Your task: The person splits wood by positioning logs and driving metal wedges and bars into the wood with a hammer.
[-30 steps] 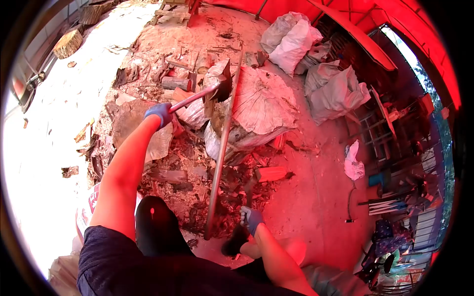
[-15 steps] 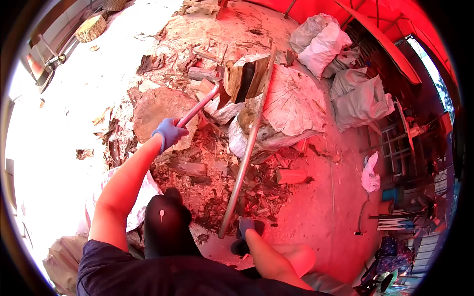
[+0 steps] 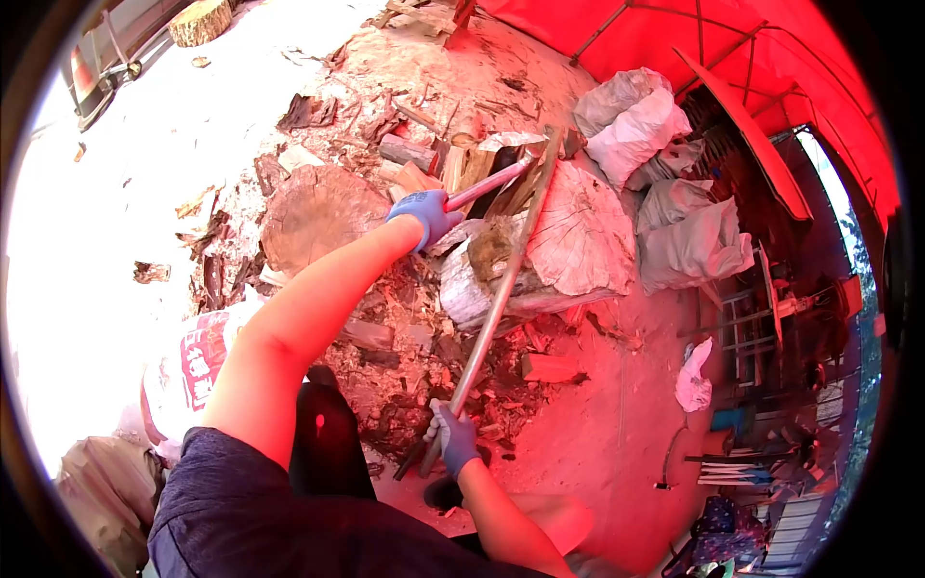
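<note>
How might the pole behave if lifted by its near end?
The pole looks stiff, running nearly straight without sag. It may feel tip-heavy, since most of its length reaches away toward the stump. Its smooth-looking shaft might slip.

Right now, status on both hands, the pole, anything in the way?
Left hand: closed on tool handle. Right hand: gripping pole near its lower end. Pole slants across the stump in view; wood scraps nearby.

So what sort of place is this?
Probably a covered wood-splitting yard: a large cut log, scattered split wood, bulging sacks nearby, and a red canopy overhead.
</note>
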A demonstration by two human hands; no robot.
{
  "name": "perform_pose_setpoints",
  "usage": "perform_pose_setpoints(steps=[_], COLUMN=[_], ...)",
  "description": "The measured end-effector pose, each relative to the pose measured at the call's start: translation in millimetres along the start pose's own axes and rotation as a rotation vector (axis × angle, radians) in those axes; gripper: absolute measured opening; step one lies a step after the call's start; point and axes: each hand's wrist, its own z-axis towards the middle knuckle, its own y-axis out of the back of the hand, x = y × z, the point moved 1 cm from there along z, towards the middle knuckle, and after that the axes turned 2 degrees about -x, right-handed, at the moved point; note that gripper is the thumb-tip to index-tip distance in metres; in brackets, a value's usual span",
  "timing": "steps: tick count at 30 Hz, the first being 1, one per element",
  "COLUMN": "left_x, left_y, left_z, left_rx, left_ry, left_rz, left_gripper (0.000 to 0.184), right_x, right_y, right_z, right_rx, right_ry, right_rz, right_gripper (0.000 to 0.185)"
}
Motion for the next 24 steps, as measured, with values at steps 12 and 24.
perform_pose_setpoints(steps=[12,24], left_x=[68,31], left_y=[-62,-30], left_z=[70,58], left_rx=[-0.068,-0.065], left_ry=[0.312,0.162], left_rz=[-0.421,-0.053], left_gripper=[0.057,0.059], right_x=[54,152], right_y=[24,19], right_z=[-49,-154], right_rx=[-0.027,0.174], right_ry=[-0.056,-0.063], right_rz=[-0.006,0.097], right_gripper=[0.026,0.028])
